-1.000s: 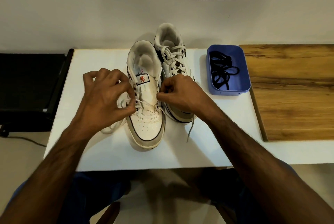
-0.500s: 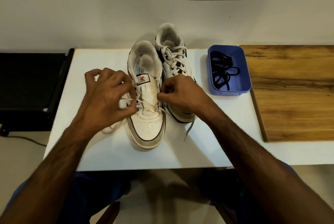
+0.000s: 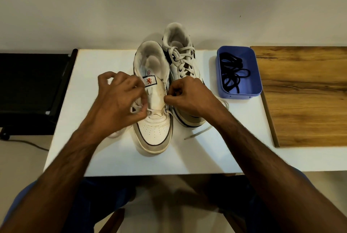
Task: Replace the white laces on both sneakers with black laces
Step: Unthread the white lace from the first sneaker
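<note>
Risk is sitting mostly at the last eyelets of the near sneaker [image 3: 153,120], which is lying toe-toward-the-person at the centre of the white bench [image 3: 105,155]. Going left to right: the left hand [image 3: 117,101] is curling over the shoe's nine o'clock side, its grip pinching the white lace [image 3: 138,109] where it is crossing the lowest eyelets; loose lace is trailing out beneath the wrist toward seven o'clock. If that hand is tugging sideways while the lace is binding in an eyelet, the light shoe is likely to slide or tip, since nothing is pinning it down.

At the shoe's three o'clock edge the right hand [image 3: 187,97] is clenching its grip on the other run of the same lace, fingertips tucked so the exact pinch is hard to read. Pulling both ends at once may be locking the lace rather than freeing it.

Behind that hand, the second sneaker [image 3: 181,60] is touching the first and is fully laced in white; a free lace tip [image 3: 197,134] is lying at five o'clock and could snag under the forearm.

Further right, at two o'clock, the blue tray [image 3: 257,75] is holding the black laces [image 3: 232,75] in a tangle, which may be knotting when lifted. The wooden board [image 3: 308,97] is lying at three o'clock.
</note>
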The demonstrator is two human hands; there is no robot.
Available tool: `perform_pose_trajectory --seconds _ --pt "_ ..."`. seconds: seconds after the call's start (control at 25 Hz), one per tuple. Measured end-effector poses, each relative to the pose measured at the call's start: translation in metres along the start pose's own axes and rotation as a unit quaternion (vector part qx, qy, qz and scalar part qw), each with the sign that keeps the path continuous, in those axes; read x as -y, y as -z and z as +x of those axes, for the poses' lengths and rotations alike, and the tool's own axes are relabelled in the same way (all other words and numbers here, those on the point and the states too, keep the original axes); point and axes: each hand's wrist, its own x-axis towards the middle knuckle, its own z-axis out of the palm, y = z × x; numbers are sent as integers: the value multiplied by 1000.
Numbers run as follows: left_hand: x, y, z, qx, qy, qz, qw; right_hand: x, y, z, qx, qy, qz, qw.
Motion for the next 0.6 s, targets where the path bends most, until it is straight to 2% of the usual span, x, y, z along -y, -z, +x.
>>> perform_pose_trajectory --seconds 0.12,0.24,0.32,0.48,0.6 --pt "5 6 -3 -9 28 -15 999 0 0 0 1 1 -2 1000" --pt "-5 -4 -2 47 -41 -17 998 0 -1 0 0 -3 -3 1000" --pt "-7 -10 1 59 -64 -8 996 0 -1 1 0 -2 -3 1000" --pt "-7 -8 1 22 -67 27 997 0 -1 1 -1 2 -2 1000" --pt "3 4 -2 0 -14 39 999 0 0 0 2 -1 -1 1000"
